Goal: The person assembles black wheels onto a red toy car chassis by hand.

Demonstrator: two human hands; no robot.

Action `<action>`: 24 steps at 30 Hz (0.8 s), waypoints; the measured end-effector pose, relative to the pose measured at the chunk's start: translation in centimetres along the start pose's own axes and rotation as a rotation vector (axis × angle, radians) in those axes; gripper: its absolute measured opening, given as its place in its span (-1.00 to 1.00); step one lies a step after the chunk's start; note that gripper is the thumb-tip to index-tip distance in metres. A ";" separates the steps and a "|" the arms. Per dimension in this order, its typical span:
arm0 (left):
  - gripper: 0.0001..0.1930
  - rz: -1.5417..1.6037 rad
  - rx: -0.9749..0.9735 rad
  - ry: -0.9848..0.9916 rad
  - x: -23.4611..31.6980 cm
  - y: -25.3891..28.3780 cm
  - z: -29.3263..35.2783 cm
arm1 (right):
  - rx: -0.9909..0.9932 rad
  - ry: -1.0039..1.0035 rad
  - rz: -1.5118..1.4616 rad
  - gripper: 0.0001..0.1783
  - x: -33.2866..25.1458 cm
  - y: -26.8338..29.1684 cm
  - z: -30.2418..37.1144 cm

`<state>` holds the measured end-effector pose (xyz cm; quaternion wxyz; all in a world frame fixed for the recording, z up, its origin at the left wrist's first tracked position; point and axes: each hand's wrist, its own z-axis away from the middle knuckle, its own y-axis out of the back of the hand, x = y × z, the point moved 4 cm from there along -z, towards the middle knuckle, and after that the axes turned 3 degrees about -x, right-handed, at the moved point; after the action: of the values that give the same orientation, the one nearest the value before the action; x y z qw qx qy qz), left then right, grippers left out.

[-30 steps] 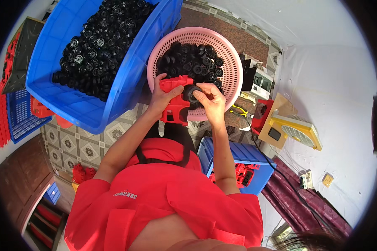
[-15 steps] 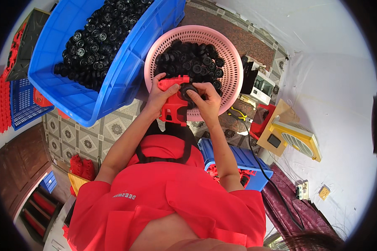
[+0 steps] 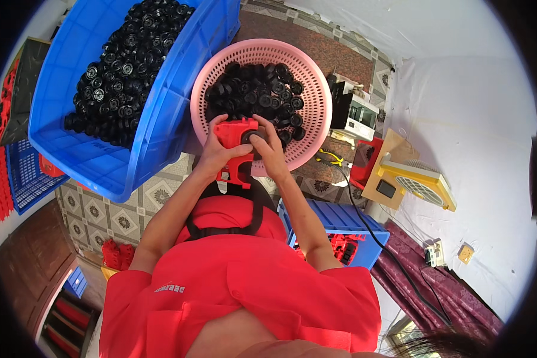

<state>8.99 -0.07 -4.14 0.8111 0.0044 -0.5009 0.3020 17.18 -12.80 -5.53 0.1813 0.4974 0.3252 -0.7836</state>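
Observation:
Over the near edge of the pink basket (image 3: 323, 110), my left hand (image 3: 216, 157) grips a red plastic toy-like body (image 3: 233, 132) by its left side, thumb across its face. A black wheel (image 3: 246, 137) lies against the right side of that red part. My right hand (image 3: 273, 154) is closed around it, its thumb pressing on the wheel. Whether the wheel is seated on the part is hidden by my fingers. Many loose black wheels (image 3: 258, 89) lie in the basket just beyond my hands.
A large blue crate (image 3: 161, 113) of black wheels (image 3: 116, 77) stands at the left. Another blue bin (image 3: 322, 216) with red parts is by my right elbow. Yellow-handled pliers (image 3: 331, 159), a black cable (image 3: 373, 230) and a yellow fan (image 3: 420, 182) are on the right.
The red part has turned in my hands, and my right thumb has moved onto the wheel from the right. The whole view has shifted slightly, with the crate and basket appearing further left.

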 end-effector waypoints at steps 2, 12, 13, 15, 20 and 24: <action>-0.13 0.075 0.013 0.010 -0.4 0.1 0.3 | 0.041 -0.025 -0.040 -0.42 0.9 -0.3 -0.1; -0.51 0.344 0.070 0.046 -0.6 1.3 -2.3 | 0.408 0.032 1.632 -0.57 3.3 10.9 -8.4; -0.51 0.340 0.057 0.051 -0.1 0.8 -2.9 | 0.324 -0.059 1.739 -0.61 5.4 13.4 -8.7; -0.62 0.373 0.070 0.011 0.7 0.7 -3.7 | 0.170 -0.201 1.742 -0.67 7.0 14.6 -9.1; -0.55 0.367 0.175 -0.156 2.7 2.0 -4.1 | 0.250 -0.102 0.797 -0.78 3.2 12.1 -6.2; -0.55 0.362 0.195 -0.212 3.1 1.8 -4.5 | 0.138 -0.018 0.032 -0.88 -0.9 7.8 -3.1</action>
<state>12.72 4.29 -4.35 0.6822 0.0246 -0.5444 0.4874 24.39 -16.33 -8.17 0.1621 0.5067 0.2609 -0.8055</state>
